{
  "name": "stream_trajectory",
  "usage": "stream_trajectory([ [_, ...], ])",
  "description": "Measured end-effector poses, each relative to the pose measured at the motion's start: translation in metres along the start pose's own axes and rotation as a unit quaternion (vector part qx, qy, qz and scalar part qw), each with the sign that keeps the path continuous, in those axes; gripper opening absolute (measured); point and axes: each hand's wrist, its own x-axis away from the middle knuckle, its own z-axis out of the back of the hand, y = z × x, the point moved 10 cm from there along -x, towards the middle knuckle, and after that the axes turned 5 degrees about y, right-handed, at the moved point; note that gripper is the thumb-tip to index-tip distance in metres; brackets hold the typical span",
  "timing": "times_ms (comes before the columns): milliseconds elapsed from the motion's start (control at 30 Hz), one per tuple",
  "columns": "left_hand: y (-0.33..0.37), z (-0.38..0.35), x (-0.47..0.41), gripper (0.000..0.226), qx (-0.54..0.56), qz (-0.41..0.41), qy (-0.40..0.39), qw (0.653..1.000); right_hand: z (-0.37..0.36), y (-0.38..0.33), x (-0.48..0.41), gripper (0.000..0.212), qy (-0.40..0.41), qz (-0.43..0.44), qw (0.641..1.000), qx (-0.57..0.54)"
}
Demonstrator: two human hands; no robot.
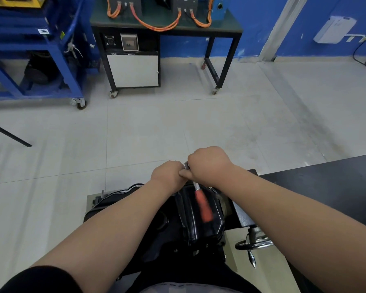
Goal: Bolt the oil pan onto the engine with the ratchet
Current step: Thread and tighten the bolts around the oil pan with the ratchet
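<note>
The black oil pan (207, 227) sits on top of the engine (106, 205), low and centre in the head view, between the person's forearms. Both hands are at the pan's far edge. The right hand (209, 166) is curled over the ratchet (200, 197) near its head; the shank and orange handle run back toward the person above the pan, unheld and blurred. The left hand (169, 174) is curled in a fist, touching the right hand; whether it holds anything cannot be told, as its fingers are hidden. A chrome crank handle (255, 244) stands just right of the engine. A black table (336, 187) lies farther right. A workbench (167, 28) carrying orange cables (156, 26) stands against the blue wall.
</note>
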Motion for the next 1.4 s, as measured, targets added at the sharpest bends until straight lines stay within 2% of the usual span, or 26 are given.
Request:
stream_trajectory([
  [67,0.001,-0.003,0.0,0.022,-0.003,-0.005,-0.016,1.0,-0.003,0.0,0.0,0.036,0.001,-0.013,1.0,-0.024],
  [133,0.003,-0.004,0.001,0.025,-0.003,-0.019,-0.013,1.0,0.003,-0.006,0.0,0.026,0.039,0.039,0.998,-0.016],
  [233,0.006,-0.002,0.0,0.027,-0.016,-0.044,0.006,0.999,0.007,-0.009,0.001,0.026,0.051,0.091,0.994,-0.01],
  [433,-0.003,-0.001,-0.001,0.018,-0.006,-0.004,-0.014,1.0,0.0,-0.004,-0.004,0.038,0.017,0.004,1.0,-0.02],
  [600,0.005,0.001,-0.001,0.027,-0.01,-0.043,0.002,0.999,0.007,-0.019,-0.003,0.021,0.047,0.121,0.992,0.009],
  [667,0.003,0.004,-0.001,0.024,-0.012,-0.031,0.005,0.999,0.008,-0.015,-0.004,0.023,0.035,0.095,0.995,0.008],
  [800,-0.002,-0.003,0.001,0.021,-0.007,0.005,-0.028,1.0,-0.004,-0.001,-0.004,0.045,-0.02,-0.018,1.0,-0.001],
  [867,0.0,-0.005,0.002,0.022,-0.003,-0.008,-0.027,1.0,-0.001,-0.004,-0.003,0.037,-0.006,-0.004,1.0,-0.006],
  [933,0.005,-0.004,0.003,0.027,-0.024,-0.038,-0.007,0.999,0.005,-0.012,0.0,0.026,0.024,0.06,0.998,0.008],
  [1000,0.008,-0.002,0.002,0.028,-0.043,-0.059,0.018,0.997,0.007,-0.013,0.002,0.025,0.029,0.097,0.995,0.024],
  [1200,0.0,-0.005,0.0,0.021,-0.019,0.012,-0.027,0.999,-0.003,0.001,0.002,0.035,-0.037,-0.034,0.999,-0.019],
  [1267,0.005,-0.006,0.001,0.023,-0.028,-0.007,-0.025,0.999,0.002,-0.001,0.003,0.03,-0.015,-0.011,1.0,-0.024],
  [1400,0.009,0.002,0.002,0.024,-0.028,-0.033,0.036,0.998,0.009,-0.008,0.007,0.023,0.05,0.097,0.994,0.004],
])
